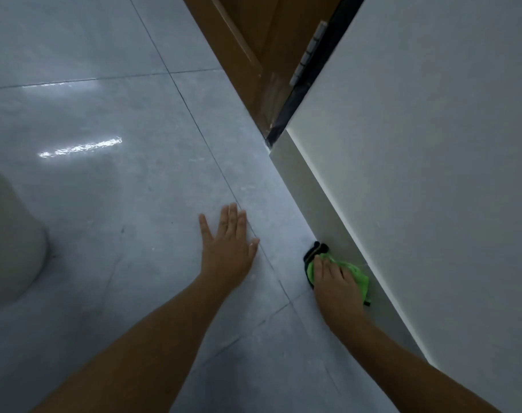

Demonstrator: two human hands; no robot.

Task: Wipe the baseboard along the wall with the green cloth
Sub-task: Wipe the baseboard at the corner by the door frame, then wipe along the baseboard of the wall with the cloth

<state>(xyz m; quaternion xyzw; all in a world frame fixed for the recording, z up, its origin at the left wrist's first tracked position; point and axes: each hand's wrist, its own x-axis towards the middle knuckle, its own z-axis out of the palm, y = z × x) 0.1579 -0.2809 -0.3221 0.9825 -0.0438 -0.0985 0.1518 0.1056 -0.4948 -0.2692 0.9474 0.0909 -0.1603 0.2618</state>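
Floor: glossy grey tiles (104,180), pale wall (432,144) on the right, brown door (247,55) at the far end.
Baseboard: pale strip (319,204) running near to far at the wall's foot.
Cloth: green cloth (355,275), bunched against the baseboard's near stretch.
Right hand: (335,286) fingers pressed flat on the cloth.
Left hand: (227,242) fingers spread, holding nothing, braced on the floor.
Handling: likely soft, light, bunches easily; palm on top grips best.

The right hand (337,286) hides most of the green cloth (356,274).
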